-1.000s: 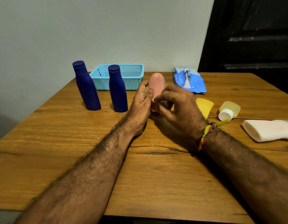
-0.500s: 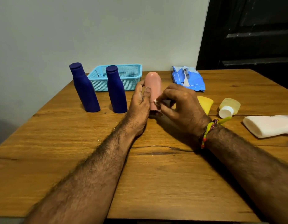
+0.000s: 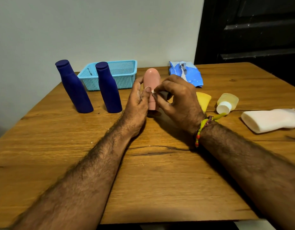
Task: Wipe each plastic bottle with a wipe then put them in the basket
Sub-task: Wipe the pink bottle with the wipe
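Observation:
A pink plastic bottle (image 3: 151,80) stands upright at the table's middle. My left hand (image 3: 136,103) grips its left side, thumb across the front. My right hand (image 3: 178,98) pinches a small white wipe (image 3: 154,91) against the bottle's front; most of the wipe is hidden by the fingers. Two dark blue bottles (image 3: 74,88) (image 3: 108,90) stand upright to the left. Behind them sits a light blue mesh basket (image 3: 123,75). To the right lie a yellow bottle (image 3: 204,99), a pale yellow bottle with a white cap (image 3: 227,102) and a white bottle (image 3: 269,120).
A blue wipe packet (image 3: 186,73) lies at the back of the wooden table (image 3: 151,180), right of the basket. A grey wall stands behind the table and a dark door at the back right. The table's near edge runs along the bottom.
My right hand has slid the wipe slightly up the front of the pink bottle. My left hand keeps its hold and the bottle stays in place.

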